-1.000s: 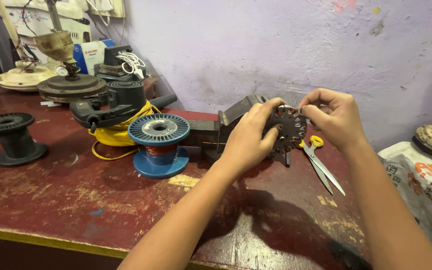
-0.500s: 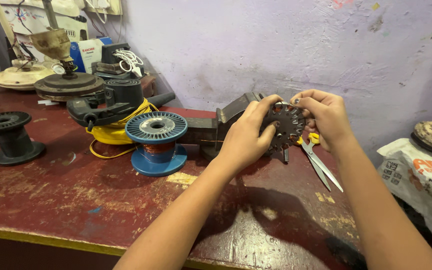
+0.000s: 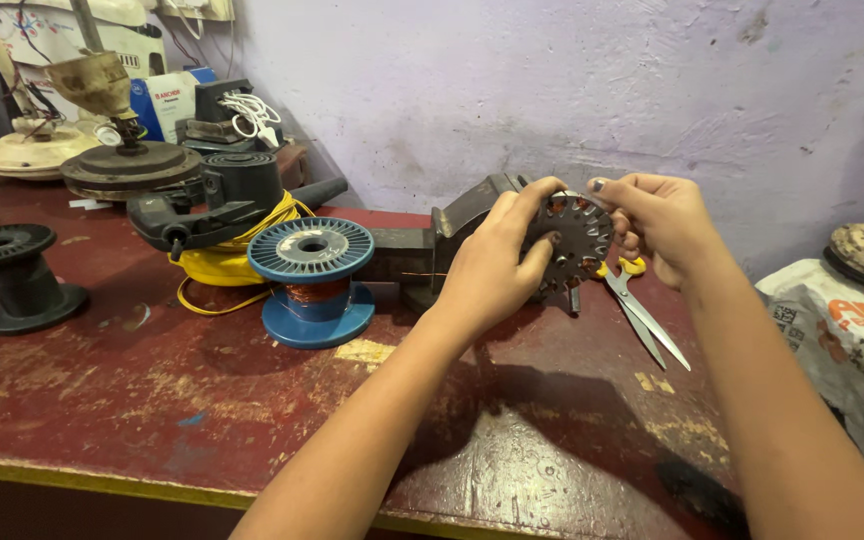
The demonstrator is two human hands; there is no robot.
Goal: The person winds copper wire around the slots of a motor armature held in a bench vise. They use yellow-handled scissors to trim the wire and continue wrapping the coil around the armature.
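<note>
A black spool point(image 3: 7, 275) stands on the red table point(image 3: 152, 400) at about 9 o'clock. At 10 o'clock sits a black tool point(image 3: 222, 205) on a yellow cord point(image 3: 217, 270), with a round metal stand point(image 3: 127, 165) behind it. Just right of the cord is a blue spool point(image 3: 312, 280) wound with copper wire. It stands upright, a bit left of the middle. A thin copper wire point(image 3: 422, 274) runs from it toward the hands.

Behind the hands, at 12 o'clock, is a dark vise point(image 3: 452, 235).

The left hand point(image 3: 497, 260) is curled around the left side of a round metal disc point(image 3: 577, 240) with slots. Its thumb and fingers grip the rim. The disc is held up above the table, just right of the middle.

The right hand point(image 3: 657, 225) pinches the top right edge of the disc with bent fingers.

Scissors point(image 3: 642, 310) with yellow handles lie on the table under the right hand, at 3 o'clock. A white printed sack point(image 3: 842, 340) sits at the far right.
</note>
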